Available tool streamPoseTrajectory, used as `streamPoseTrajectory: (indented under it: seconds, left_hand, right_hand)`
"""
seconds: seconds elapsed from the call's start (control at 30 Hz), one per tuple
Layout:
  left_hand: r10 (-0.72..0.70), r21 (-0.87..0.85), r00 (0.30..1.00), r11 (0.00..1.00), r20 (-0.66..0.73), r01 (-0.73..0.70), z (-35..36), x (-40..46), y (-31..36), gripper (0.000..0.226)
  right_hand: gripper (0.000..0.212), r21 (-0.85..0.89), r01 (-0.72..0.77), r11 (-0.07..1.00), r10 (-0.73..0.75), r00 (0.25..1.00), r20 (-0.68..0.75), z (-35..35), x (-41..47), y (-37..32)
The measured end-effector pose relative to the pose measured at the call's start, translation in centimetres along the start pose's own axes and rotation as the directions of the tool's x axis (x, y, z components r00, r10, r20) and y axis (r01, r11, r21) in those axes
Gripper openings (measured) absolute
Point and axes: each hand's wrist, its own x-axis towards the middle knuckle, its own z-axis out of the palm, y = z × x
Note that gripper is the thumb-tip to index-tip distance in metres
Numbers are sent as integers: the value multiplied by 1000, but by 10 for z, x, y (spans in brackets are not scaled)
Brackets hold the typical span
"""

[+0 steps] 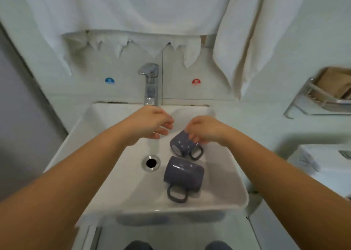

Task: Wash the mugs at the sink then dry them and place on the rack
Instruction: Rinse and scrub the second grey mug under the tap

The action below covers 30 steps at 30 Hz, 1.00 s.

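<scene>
Right hand [204,129] grips the upper mug [183,144], tilted in the sink [117,173]; second mug [183,175] lies just below it. Left hand [152,123] hovers alongside, fingers loose, holding nothing.

no readable text; blue sticker [110,80] and red sticker [196,82] on wall, marks illegible.

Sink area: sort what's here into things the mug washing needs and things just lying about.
For the job:
far mug, gripped by the right hand
near mug, lying on its side
sink
tap
left hand, open
metal rack
hanging towel

Lying about:
blue sticker
red sticker
brown item in the rack
</scene>
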Motion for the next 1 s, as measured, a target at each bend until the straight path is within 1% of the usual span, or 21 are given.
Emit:
streamPoseTrajectory:
  seconds: [0.07,0.13,0.17,0.23,0.33,0.4,0.5,0.6,0.63,0.7,0.73,0.77,0.83,0.87,0.9,0.93,1.0]
  left_hand:
    - [-6,45,999,999,32,5,9,6,-38,15]
    - [-22,106,998,994,60,16,15,15,-70,14]
    - [-39,126,997,992,69,30,16,19,-89,15]
    - [-74,134,995,989,68,64,15,27,-104,15]
    - [-117,121,991,987,67,108,10,33,-123,16]
    - [-133,105,989,987,69,125,7,37,-129,18]
    - [-143,46,987,989,67,140,5,40,-127,17]
    - [-149,15,985,989,85,148,2,45,-122,25]
    - [-149,-3,985,989,87,150,0,46,-121,31]
    - [-142,-101,987,984,71,149,-7,51,-116,45]
    - [-137,-168,989,975,50,143,-12,53,-113,51]
    - [-129,-226,992,965,15,129,-17,54,-108,55]
    - [-111,-300,989,951,-102,76,-28,59,-103,61]
    - [-111,-325,982,944,-151,57,-33,60,-102,62]
    - [-119,-361,981,931,-154,57,-36,60,-103,62]
    - [-126,-409,987,909,-99,76,-39,60,-106,61]
    - [-111,-506,990,851,84,138,-40,58,-114,50]
  right_hand:
    - [40,-270,43,962,-12,993,113,36,19,17]
    - [59,-480,73,874,25,981,194,63,31,29]
    - [67,-529,64,846,55,977,206,78,36,35]
    - [75,-573,56,818,82,974,212,84,37,38]
    - [81,-608,40,793,91,979,183,93,35,41]
    - [80,-600,34,799,66,987,144,95,33,43]
    - [75,-508,20,861,60,988,141,92,32,39]
    - [68,-301,-14,954,69,983,172,88,36,29]
    - [72,-236,-8,972,48,985,165,88,39,24]
    - [86,-108,-2,994,13,994,109,87,46,13]
    - [88,-48,-2,999,6,998,67,86,50,6]
    - [85,7,5,1000,-6,1000,26,86,53,-2]
    - [79,116,16,993,-8,998,-64,88,62,-14]
    - [81,179,17,984,2,994,-106,89,65,-19]
    - [85,256,12,966,24,990,-137,92,68,-23]
    - [89,343,9,939,49,986,-158,96,71,-26]
    - [90,476,-5,880,107,976,-189,106,77,-31]
